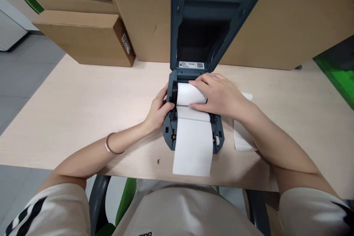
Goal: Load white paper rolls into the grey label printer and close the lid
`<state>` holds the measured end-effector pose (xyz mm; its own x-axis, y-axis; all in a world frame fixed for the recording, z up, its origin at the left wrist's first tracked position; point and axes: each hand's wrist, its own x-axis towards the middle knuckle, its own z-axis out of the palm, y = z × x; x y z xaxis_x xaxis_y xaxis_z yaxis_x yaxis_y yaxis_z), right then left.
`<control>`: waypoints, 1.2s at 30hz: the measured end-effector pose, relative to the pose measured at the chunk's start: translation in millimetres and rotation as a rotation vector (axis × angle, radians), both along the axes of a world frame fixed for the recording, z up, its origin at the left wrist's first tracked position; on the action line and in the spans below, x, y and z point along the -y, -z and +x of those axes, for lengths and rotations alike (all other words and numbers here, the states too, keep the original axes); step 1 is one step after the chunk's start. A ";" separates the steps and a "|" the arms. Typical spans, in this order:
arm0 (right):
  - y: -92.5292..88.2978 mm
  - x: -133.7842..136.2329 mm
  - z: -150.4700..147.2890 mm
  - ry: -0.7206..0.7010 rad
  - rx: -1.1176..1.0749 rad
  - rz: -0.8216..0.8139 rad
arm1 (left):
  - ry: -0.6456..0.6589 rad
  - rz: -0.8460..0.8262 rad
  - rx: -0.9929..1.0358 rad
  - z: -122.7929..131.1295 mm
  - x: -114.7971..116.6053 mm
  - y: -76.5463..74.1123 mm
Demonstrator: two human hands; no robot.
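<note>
A dark blue-grey label printer [167, 132] stands on the table with its lid [211, 7] raised upright at the back. Inside it sits a white label roll [190, 94], from which a strip of labels [193, 147] runs out over the front toward me. My left hand [159, 110] grips the printer's left side, thumb on the upper rim and fingers around the outside. Over the right end of the roll lies my right hand [218, 94], its thumb and fingers curved around the roll from front and back.
Behind the printer, large cardboard boxes [143, 18] line the table's back edge, with a smaller box [83, 37] at the left. Loose white paper [243, 136] lies under my right forearm. A green and black object [337, 70] stands at the far right. The table's [96, 110] front edge is close to me.
</note>
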<state>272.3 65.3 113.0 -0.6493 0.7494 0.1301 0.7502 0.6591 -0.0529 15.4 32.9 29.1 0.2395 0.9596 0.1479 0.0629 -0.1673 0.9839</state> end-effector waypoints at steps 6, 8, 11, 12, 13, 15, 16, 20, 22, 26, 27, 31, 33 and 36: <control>9.2 -5.0 -2.0 0.005 -0.020 -0.085 | -0.026 -0.001 0.010 2.6 0.4 -2.0; 9.4 -5.9 -2.6 -0.015 -0.063 -0.078 | -0.029 0.009 0.018 1.7 -1.0 1.3; 4.2 -2.8 -3.2 -0.036 -0.176 -0.005 | -0.024 0.021 0.028 0.0 -2.7 5.8; 0.0 -0.2 -2.5 -0.043 -0.220 0.025 | -0.021 0.022 0.027 -0.6 -3.0 6.8; -5.8 3.3 -1.1 -0.054 -0.261 0.050 | -0.019 0.024 0.022 -1.1 -3.2 7.7; -22.2 11.9 4.9 -0.103 -0.342 0.091 | -0.011 0.032 0.010 -2.1 -3.4 8.9; -32.2 16.6 9.8 -0.129 -0.375 0.097 | -0.005 0.036 0.008 -2.5 -3.4 9.5; -71.3 28.5 44.5 -0.046 -0.388 0.010 | 0.011 0.055 0.031 -3.7 -3.5 12.2; -81.5 24.6 68.8 0.116 -0.324 -0.039 | 0.007 0.056 0.032 -4.3 -3.6 13.3; -75.5 -3.4 110.6 0.355 -0.141 -0.040 | 0.004 0.055 0.034 -5.4 -4.2 13.7; -70.2 -11.9 115.9 0.380 -0.097 -0.056 | 0.005 0.056 0.034 -5.5 -4.4 13.3; -43.0 -38.1 110.4 0.420 0.033 -0.218 | -0.009 0.067 0.022 -5.1 -4.5 11.4; -28.0 -45.3 98.3 0.404 0.059 -0.328 | -0.007 0.071 0.018 -4.6 -4.4 10.9; -8.0 -52.4 85.4 0.355 0.041 -0.426 | -0.002 0.070 0.022 -4.1 -4.5 10.8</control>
<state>357.7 117.7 121.0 -0.3454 0.9040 -0.2518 0.9293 0.2922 -0.2258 11.2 37.4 18.3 0.2336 0.9472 0.2196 0.0421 -0.2355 0.9710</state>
